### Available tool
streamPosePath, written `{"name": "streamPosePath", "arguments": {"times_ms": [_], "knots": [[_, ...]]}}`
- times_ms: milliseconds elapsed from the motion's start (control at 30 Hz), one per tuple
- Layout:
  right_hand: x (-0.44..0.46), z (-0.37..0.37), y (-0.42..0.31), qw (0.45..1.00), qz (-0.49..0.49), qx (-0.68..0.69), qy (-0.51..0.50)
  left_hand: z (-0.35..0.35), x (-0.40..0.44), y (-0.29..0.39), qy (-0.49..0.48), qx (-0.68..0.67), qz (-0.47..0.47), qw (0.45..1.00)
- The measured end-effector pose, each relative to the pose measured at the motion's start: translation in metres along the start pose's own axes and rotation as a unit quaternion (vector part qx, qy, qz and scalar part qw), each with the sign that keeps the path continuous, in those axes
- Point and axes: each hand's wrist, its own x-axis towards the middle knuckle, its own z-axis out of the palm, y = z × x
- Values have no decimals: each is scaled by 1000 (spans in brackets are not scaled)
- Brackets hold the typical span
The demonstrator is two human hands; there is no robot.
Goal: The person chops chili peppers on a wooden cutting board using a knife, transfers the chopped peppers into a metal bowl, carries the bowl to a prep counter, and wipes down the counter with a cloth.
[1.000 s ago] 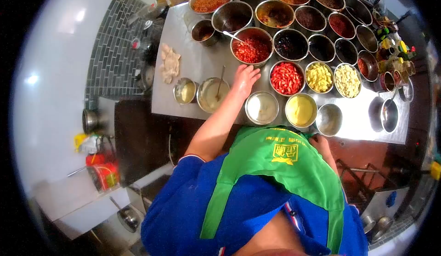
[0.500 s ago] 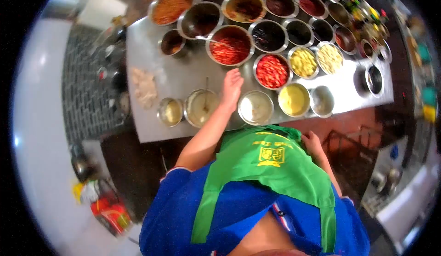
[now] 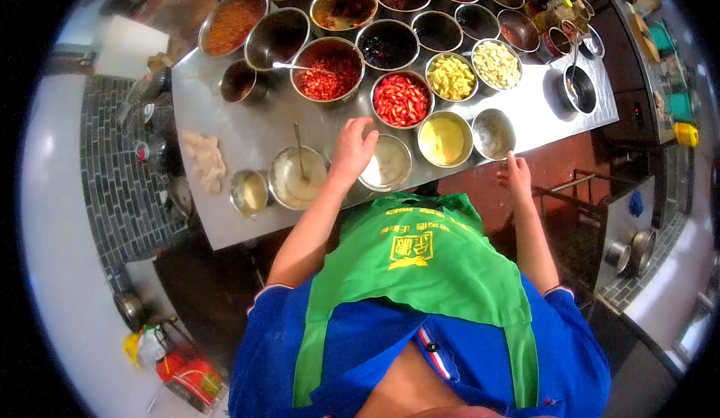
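My left hand hangs over the near edge of the metal table, fingers loosely bent and thumb apart, with nothing visible in it. Just right of it sits a metal bowl of pale liquid; beyond is a bowl of cut red chili peppers. My right hand has its fingers raised and apart at the near rim of a metal bowl with little visible inside. Whether the fingertips touch that rim, I cannot tell. Between the hands stands a bowl of yellow liquid.
Several bowls of sauces and chopped ingredients crowd the table's far side, including chopped red chili with a spoon. A pale bowl with a spoon, a small bowl and a crumpled cloth lie left. A pot stands at right.
My right hand has risen from beside the apron to the near rim of the rightmost front bowl. My left hand stays near the pale-liquid bowl. The view has shifted, so the table appears further left.
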Motion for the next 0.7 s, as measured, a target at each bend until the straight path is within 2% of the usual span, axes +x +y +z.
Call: {"name": "streamPosePath", "arguments": {"times_ms": [100, 167, 267, 300, 367, 433, 500, 600, 700], "knots": [[45, -8, 14, 979, -103, -175, -5, 3, -1, 12, -11, 66, 2, 998], [54, -12, 17, 985, -89, -147, -32, 17, -6, 4, 5, 150, 23, 988], [57, -20, 14, 981, -100, -159, -57, 38, -22, -8, 58, 195, 1, 979], [58, -19, 15, 976, -111, -172, -68, 45, -26, -9, 62, 158, -12, 986], [54, -16, 15, 988, -95, -72, -103, 60, -40, -9, 81, 90, -47, 992], [72, -21, 32, 981, -103, -61, -151, 72, -49, -9, 68, 76, -68, 992], [76, -30, 32, 974, -111, -102, -167, 87, -56, -4, 111, 91, -56, 988], [46, -27, 0, 979, -54, -36, -191, 92, -65, 2, 203, 120, -51, 971], [51, -31, 0, 970, -112, -82, -199, 87, -72, 9, 246, 124, -61, 959]]}}
